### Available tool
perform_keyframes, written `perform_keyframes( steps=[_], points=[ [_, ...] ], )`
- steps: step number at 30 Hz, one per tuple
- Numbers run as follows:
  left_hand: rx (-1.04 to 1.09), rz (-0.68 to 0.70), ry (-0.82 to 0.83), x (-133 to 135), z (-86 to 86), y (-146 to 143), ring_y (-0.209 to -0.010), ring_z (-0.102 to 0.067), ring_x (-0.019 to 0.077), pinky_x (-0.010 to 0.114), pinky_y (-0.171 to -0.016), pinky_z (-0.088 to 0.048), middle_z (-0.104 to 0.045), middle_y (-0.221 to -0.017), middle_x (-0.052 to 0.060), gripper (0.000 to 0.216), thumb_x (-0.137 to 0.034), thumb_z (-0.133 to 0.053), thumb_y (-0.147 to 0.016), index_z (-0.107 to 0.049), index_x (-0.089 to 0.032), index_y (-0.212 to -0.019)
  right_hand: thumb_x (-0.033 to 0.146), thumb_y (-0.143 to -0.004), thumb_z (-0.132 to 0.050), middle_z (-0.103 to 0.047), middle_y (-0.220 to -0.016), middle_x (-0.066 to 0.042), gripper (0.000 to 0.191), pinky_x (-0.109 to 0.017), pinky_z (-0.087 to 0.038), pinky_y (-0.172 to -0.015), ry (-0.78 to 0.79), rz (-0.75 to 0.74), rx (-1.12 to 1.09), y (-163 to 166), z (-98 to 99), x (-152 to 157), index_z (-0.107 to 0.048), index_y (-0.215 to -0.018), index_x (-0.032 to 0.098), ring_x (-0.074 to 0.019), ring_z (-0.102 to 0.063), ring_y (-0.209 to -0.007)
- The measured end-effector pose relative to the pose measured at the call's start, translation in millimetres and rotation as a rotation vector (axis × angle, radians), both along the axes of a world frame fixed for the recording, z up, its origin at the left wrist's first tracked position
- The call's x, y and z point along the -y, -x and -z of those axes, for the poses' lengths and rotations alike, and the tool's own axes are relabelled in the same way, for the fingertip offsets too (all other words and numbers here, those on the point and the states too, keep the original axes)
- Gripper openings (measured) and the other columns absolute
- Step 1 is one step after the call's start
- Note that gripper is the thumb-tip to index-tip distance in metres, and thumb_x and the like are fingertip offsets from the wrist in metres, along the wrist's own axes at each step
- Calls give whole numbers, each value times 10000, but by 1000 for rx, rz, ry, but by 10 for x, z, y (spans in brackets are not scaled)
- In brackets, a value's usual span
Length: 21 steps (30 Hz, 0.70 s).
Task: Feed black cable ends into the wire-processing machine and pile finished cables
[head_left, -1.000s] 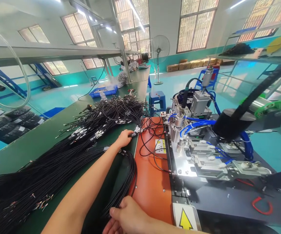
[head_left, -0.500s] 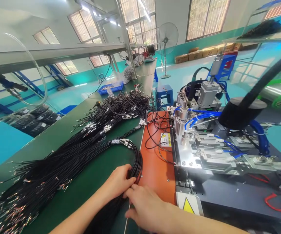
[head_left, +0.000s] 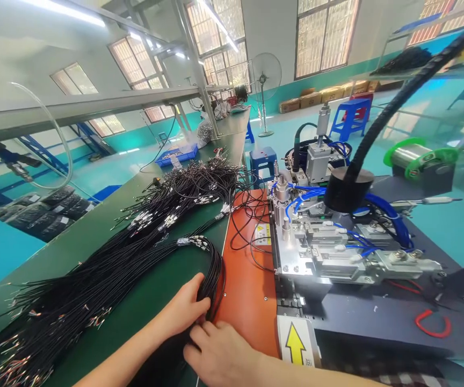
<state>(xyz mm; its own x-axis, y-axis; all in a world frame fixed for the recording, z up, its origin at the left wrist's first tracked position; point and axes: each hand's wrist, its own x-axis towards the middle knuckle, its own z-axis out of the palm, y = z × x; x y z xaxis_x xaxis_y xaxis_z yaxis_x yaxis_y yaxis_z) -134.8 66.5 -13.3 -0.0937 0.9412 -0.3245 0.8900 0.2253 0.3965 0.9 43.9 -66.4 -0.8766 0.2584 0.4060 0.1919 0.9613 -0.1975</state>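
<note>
A thick bundle of black cables (head_left: 215, 263) bends in a curve toward me at the table's right edge. My left hand (head_left: 184, 309) is closed around this bundle, thumb across the top. Just below it, my right hand (head_left: 223, 346) has its fingers curled in against the lower part of the bundle; what its fingertips pinch is hidden. White connectors (head_left: 200, 242) and a clear wrap (head_left: 183, 242) show on the bundle beyond the bend. To the left lies a large pile of similar black cables (head_left: 107, 258) with stripped, coloured wire ends.
On my right stands a machine with metal cylinders (head_left: 282, 204) and blue tubes, beside an orange plate (head_left: 244, 301) crossed by loose cables. A black flexible hose (head_left: 381, 118) arches over it. A blue tray (head_left: 176, 156) sits farther along the green table (head_left: 167, 293).
The view has turned slightly right and up. My right hand's thumb and fingers have drawn closer together by the cables. My left hand keeps its grip on the bundle.
</note>
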Motion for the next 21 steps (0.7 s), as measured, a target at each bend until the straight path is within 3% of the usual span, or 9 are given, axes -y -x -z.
perform_keyframes(
  steps=[6, 11, 14, 17, 21],
  points=[
    [-30, 44, -11, -49, -161, 34, -380, -491, 130, 245, -367, -351, -586, -627, -40, 421, -428, -476, -814, -455, -154, -1134, 252, -824, -583, -596, -911, -61, 123, -311, -465, -500, -19, -36, 14, 27, 107, -51, -560, -906, 163, -187, -560, -690],
    [-183, 140, -62, -16, -185, 173, -611, -617, 181, 255, -538, -435, -642, -719, 5, 199, -351, -454, -845, -498, -205, -972, 256, -778, -590, -577, -824, -22, 223, -311, -444, -530, 41, -24, -34, -149, 24, -123, -526, -982, 191, -187, -555, -652],
    [-308, 184, -64, 63, -69, 255, -678, -650, 236, 294, -587, -449, -655, -721, 44, 197, -270, -420, -851, -501, -185, -1009, 333, -799, -578, -573, -891, -27, 182, -289, -423, -540, 164, 15, -76, -351, -17, -154, -531, -938, 225, -175, -563, -660],
    [-393, 221, -64, 151, 11, 286, -761, -662, 287, 358, -654, -477, -675, -827, 104, 255, -295, -396, -874, -512, -161, -1057, 350, -800, -588, -560, -895, -22, 152, -263, -409, -530, 358, 128, -142, -596, -92, -179, -524, -837, 217, -145, -557, -613],
    [-425, 288, -244, 208, 60, 190, -1003, -604, 305, 397, -823, -471, -630, -1091, 141, 407, -400, -475, -860, -473, -194, -1211, 176, -810, -530, -549, -930, -22, 60, -235, -436, -568, 671, 255, -368, -835, -257, -219, -490, -784, 212, -110, -564, -613]
  ],
)
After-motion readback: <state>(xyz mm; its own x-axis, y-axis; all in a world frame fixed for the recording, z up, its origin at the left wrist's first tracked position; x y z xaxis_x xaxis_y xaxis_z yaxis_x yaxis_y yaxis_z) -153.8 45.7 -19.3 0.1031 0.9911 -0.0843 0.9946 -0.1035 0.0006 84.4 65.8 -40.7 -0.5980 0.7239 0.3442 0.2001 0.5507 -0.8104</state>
